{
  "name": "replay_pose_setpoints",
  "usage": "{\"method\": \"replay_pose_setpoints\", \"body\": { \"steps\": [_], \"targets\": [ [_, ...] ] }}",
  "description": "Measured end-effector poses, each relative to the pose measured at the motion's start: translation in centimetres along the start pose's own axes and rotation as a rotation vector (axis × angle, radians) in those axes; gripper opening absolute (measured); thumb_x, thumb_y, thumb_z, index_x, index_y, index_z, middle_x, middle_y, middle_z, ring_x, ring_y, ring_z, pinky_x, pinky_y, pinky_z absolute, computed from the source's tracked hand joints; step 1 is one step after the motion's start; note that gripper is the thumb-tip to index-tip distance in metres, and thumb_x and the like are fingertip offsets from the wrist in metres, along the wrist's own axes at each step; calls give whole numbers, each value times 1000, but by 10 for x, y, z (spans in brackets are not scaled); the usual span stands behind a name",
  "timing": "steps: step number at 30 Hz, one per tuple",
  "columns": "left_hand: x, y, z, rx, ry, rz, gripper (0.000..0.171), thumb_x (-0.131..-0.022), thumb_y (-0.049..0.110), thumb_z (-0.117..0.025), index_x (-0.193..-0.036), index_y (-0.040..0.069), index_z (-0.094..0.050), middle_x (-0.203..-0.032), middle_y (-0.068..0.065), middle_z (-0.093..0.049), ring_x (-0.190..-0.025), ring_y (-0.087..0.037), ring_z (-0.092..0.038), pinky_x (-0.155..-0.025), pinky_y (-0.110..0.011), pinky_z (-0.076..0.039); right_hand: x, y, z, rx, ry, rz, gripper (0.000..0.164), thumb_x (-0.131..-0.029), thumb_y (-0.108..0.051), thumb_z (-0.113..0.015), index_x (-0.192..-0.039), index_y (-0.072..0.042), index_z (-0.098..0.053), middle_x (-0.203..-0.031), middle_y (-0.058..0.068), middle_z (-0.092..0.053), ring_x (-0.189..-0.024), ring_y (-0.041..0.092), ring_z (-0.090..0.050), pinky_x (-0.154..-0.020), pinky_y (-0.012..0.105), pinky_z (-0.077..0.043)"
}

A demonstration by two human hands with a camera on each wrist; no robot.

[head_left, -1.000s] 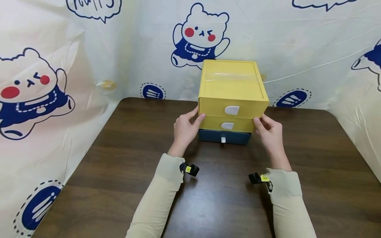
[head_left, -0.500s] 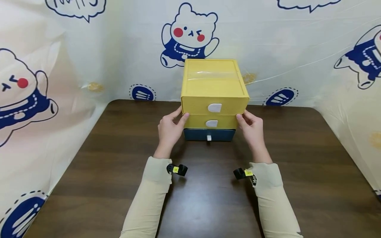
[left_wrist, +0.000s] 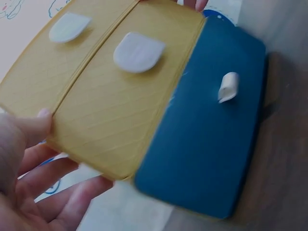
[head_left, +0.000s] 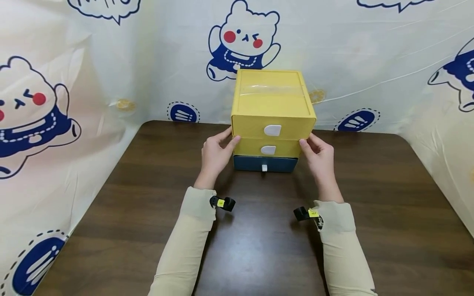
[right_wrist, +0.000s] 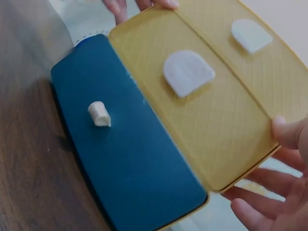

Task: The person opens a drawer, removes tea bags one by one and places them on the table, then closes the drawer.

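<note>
A stack of drawer boxes [head_left: 274, 92] stands on the table: two yellow drawer fronts with rounded white pull tabs, above a dark blue drawer front [head_left: 252, 163] with a small whitish pull loop [right_wrist: 99, 114]. My left hand [head_left: 215, 155] grips the stack's left side, its thumb at the front edge by the seam between the two yellow fronts [left_wrist: 115, 91]. On the opposite side, my right hand [head_left: 320, 160] holds it at the same height, thumb at the front corner and fingers along the side. The stack's back is hidden.
The dark brown wooden table [head_left: 259, 246] extends around the stack. A pale cloth [head_left: 177, 49] printed with cartoon bears hangs behind and at both sides. Black wrist cameras [head_left: 222, 203] sit at both sleeve cuffs.
The head view swings right, then slightly back left, so the stack shifts left and then a little right in the picture. Both hands keep hold of it at the same places.
</note>
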State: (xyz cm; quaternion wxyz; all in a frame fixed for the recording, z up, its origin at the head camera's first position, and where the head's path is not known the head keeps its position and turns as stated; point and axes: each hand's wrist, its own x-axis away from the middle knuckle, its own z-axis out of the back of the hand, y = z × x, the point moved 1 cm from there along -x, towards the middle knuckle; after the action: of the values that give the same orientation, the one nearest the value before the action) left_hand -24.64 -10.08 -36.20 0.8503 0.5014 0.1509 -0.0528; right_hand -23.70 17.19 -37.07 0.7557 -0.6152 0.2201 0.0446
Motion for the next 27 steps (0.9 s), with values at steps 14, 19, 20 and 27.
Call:
{"method": "replay_pose_setpoints", "body": {
  "steps": [14,19,20,27],
  "targets": [
    [-18,59,46,205,-21,-424,36,-89,9,-59,-125,7,-56,-129,-6,-54,-114,-7,-45,-82,-38,-51,-6,-82,0,417,119,588,14,-87,-13,-63,-96,-3,-67,-88,10,-60,-82,19,-52,-61,27,-51],
    [-11,68,49,186,-144,-464,31,-91,1,-53,-122,-2,-56,-133,-13,-49,-120,-11,-41,-87,-38,-49,-3,-85,-13,482,-62,585,14,-87,-15,-63,-96,-4,-66,-83,7,-60,-73,17,-52,-55,33,-48],
    [-11,68,48,185,-169,-470,31,-92,-1,-51,-122,-3,-55,-134,-15,-48,-120,-12,-41,-89,-37,-48,-2,-84,-16,495,-83,582,15,-87,-15,-64,-97,-5,-66,-83,6,-60,-73,16,-52,-55,33,-49],
    [-13,66,48,198,-212,-548,32,-90,-11,-45,-119,-5,-56,-132,-19,-48,-123,-19,-38,-97,-31,-40,0,-82,-31,569,-150,572,21,-87,-17,-64,-103,-3,-64,-87,8,-63,-71,12,-53,-59,33,-52]
  ]
}}
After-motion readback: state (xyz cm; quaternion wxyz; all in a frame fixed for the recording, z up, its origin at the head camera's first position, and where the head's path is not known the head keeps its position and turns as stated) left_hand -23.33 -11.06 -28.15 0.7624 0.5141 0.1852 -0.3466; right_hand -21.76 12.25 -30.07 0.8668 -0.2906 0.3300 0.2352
